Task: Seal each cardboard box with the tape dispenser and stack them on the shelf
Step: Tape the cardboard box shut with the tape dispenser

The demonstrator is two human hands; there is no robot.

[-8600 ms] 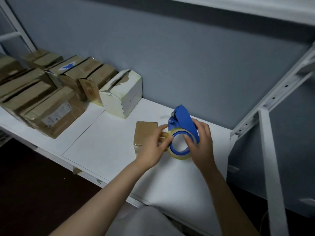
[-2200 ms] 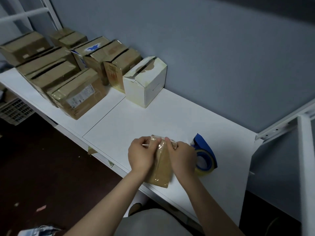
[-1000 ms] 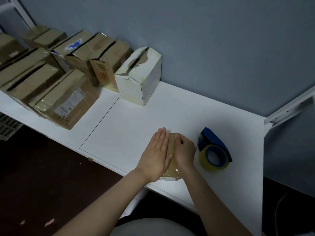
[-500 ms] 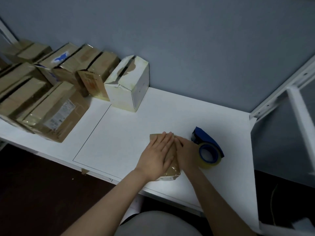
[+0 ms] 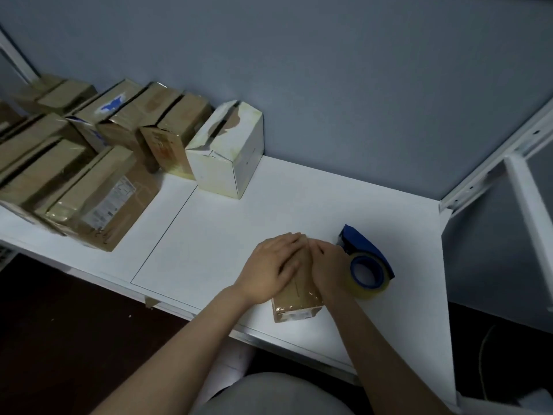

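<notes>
Have put down the tape dispenser (image 5: 366, 268), now just right of the small box (image 5: 297, 298) near the surface's (image 5: 239, 235) front edge. Smoothing tape instead: left hand (image 5: 273, 265) flat on top, right hand (image 5: 329, 266) bent over the right side (pressing or gripping, cannot tell). Probably sealed; stacking next.

Head-worn view looks forward and steeply down, near the white shelf (image 5: 269, 202).

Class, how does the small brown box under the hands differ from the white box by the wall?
The small brown box is glossy with tape; the white box has a torn, gaping top. The left hand and right hand rest on the small brown box; the white box stands untouched by the wall. Both sit on the shelf.
</notes>
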